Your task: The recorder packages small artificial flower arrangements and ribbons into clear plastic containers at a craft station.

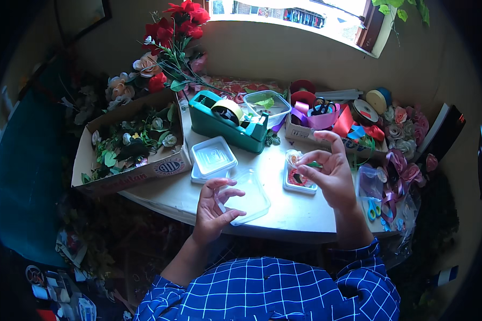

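Note:
My left hand (215, 208) is curled around the left corner of a clear plastic lid (253, 200), thumb and fingers on either side of its edge. The lid is over the table's front part. With thumb and index finger, my right hand (325, 168) pinches a small cream artificial rose (293, 157). That rose is above the back of a small clear-sided plastic container (301, 188). Red patterned material (297, 177) and something dark show inside the container; my fingers hide part of it. Two stacked plastic containers (213, 155) stand beyond my left hand.
A green tape dispenser (225, 124) stands at the back, beside an open plastic tub (281, 105). Left is a cardboard box (124, 180) of artificial flowers. A carton (301, 134) holds ribbons and black-handled scissors (322, 108). Blue-green scissors (372, 210) lie at right.

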Available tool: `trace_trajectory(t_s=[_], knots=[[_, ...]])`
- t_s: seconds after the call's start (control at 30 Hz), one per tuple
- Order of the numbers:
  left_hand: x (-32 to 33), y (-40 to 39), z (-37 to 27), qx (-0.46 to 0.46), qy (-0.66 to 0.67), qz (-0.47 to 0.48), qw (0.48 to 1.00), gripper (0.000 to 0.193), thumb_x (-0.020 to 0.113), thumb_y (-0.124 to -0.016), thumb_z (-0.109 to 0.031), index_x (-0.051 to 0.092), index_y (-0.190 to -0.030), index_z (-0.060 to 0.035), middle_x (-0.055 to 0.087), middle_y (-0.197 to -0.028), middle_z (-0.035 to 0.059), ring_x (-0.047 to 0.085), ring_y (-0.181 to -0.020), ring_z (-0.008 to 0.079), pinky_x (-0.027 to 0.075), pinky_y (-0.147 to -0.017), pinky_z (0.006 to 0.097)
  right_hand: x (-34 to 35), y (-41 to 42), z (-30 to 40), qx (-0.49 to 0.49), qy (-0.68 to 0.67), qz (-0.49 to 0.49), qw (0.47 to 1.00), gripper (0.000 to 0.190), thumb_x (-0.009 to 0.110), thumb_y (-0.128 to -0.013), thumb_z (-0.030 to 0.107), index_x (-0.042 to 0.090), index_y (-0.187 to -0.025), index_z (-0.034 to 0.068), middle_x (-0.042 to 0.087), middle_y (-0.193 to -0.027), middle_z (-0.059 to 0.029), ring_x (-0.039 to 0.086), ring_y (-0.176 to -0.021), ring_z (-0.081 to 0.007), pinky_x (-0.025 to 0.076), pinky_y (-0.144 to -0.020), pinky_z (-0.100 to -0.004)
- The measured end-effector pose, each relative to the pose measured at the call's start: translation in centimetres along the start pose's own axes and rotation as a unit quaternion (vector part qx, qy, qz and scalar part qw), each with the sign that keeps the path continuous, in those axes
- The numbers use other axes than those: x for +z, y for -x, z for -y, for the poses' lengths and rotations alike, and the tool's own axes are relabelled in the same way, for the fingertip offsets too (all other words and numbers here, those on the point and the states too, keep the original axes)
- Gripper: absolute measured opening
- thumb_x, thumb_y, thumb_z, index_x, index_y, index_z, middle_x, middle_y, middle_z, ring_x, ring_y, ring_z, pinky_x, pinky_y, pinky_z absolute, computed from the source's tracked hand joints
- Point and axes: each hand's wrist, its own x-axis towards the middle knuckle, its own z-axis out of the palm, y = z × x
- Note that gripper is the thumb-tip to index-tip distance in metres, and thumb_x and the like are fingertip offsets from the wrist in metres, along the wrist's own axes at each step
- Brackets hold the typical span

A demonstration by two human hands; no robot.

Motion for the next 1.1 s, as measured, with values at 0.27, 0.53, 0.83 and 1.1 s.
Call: trace_trajectory(t_s=[0.27, 0.53, 0.83, 1.1], knots=[[2.4, 0.3, 0.5, 0.0, 0.062, 0.026, 0.998, 0.069, 0.074, -0.073, 0.003, 0.042, -0.133, -0.007, 0.044, -0.128, 0.0153, 0.056, -0.116, 0.028, 0.065, -0.077, 0.0375, 1.5, 5.7, -2.1, 0.058, -0.207, -0.024, 0.976, 0.068, 0.072, -0.083, -0.006, 0.033, -0.137, 0.007, 0.067, -0.094, -0.0136, 0.067, -0.09, -0.0181, 0.055, -0.077, -0.0289], [4.0, 0.5, 0.6, -0.008, 0.1, 0.058, 0.993, 0.07, 0.073, -0.073, 0.003, 0.041, -0.134, -0.0064, 0.043, -0.128, 0.0151, 0.055, -0.116, 0.0281, 0.065, -0.076, 0.0373, 0.6, 7.7, -2.1, -0.032, -0.206, -0.083, 0.974, 0.082, 0.07, -0.082, -0.01, 0.023, -0.147, 0.009, 0.057, -0.121, -0.0211, 0.067, -0.093, -0.02, 0.056, -0.08, -0.0295], [7.4, -2.2, -1.1, -0.153, -0.062, 0.09, 0.982, 0.076, 0.073, -0.078, 0.005, 0.032, -0.141, -0.0067, 0.043, -0.129, 0.013, 0.057, -0.11, 0.0209, 0.057, -0.08, 0.0282, -1.4, 9.0, -0.7, -0.243, 0.423, 0.049, 0.871, 0.106, 0.089, -0.059, 0.056, 0.037, -0.146, 0.024, 0.0, -0.159, -0.0266, 0.0, -0.146, -0.0509, 0.013, -0.114, -0.0634], [10.3, -7.1, -0.3, -0.186, -0.09, 0.191, 0.96, 0.082, 0.073, -0.081, 0.002, 0.025, -0.146, -0.0093, 0.045, -0.129, 0.0118, 0.058, -0.108, 0.0191, 0.059, -0.07, 0.0263, -3.5, 6.3, -1.5, -0.383, 0.347, 0.076, 0.853, 0.101, 0.088, -0.064, 0.018, 0.029, -0.146, 0.028, 0.027, -0.152, -0.0239, 0.031, -0.139, -0.047, 0.03, -0.11, -0.0594]])
